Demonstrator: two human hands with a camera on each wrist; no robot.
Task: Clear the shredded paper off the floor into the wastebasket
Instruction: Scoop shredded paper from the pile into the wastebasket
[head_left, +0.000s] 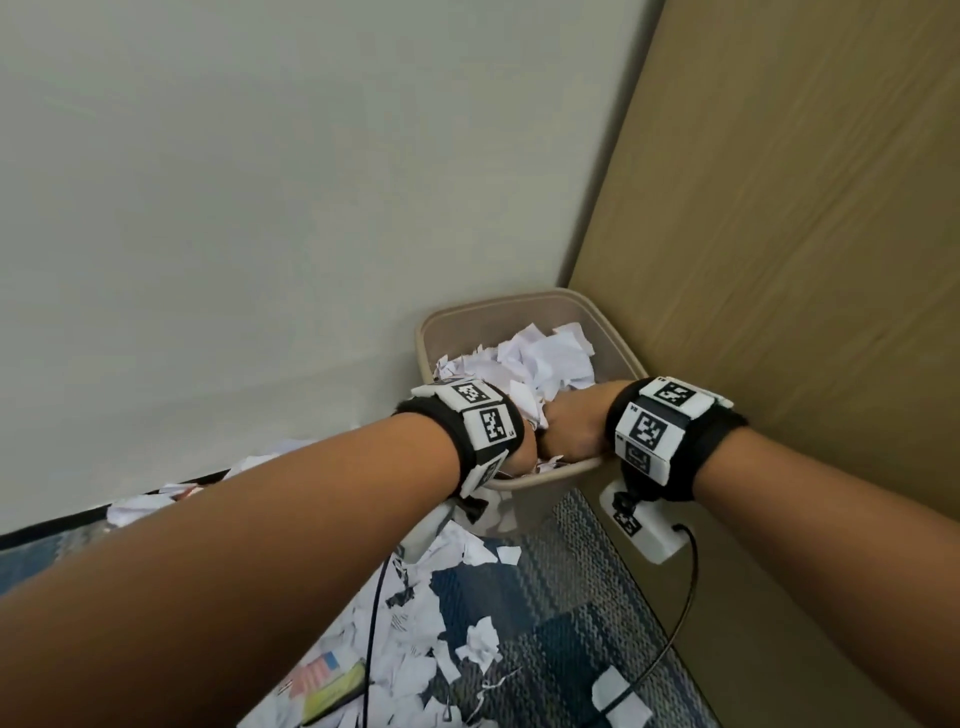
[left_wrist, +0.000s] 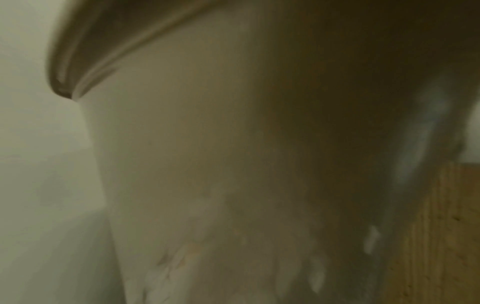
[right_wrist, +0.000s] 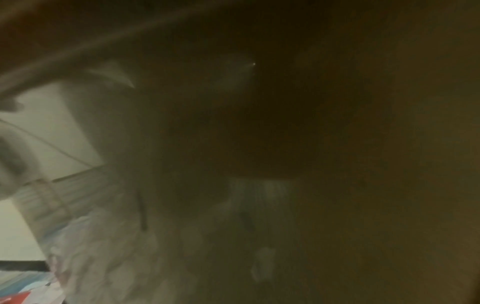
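A beige wastebasket (head_left: 519, 306) stands in the corner, piled with torn white paper (head_left: 545, 358). My two hands meet over its near rim. The right hand (head_left: 571, 423) shows its back, fingers curled down into the basket, with white scraps poking out beside its knuckles. Of the left hand (head_left: 519, 452) only a sliver shows past the wrist band, and its fingers are hidden. More shredded paper (head_left: 415, 623) litters the carpet below my left forearm. The left wrist view is filled by the basket's blurred outer wall (left_wrist: 207, 144). The right wrist view is dark and smeared.
A pale wall (head_left: 260, 208) runs behind the basket and a wood panel (head_left: 779, 260) closes in its right side. Blue patterned carpet (head_left: 571, 597) lies in front, crossed by a black cable (head_left: 680, 613). A coloured printed sheet (head_left: 327, 680) lies among the scraps.
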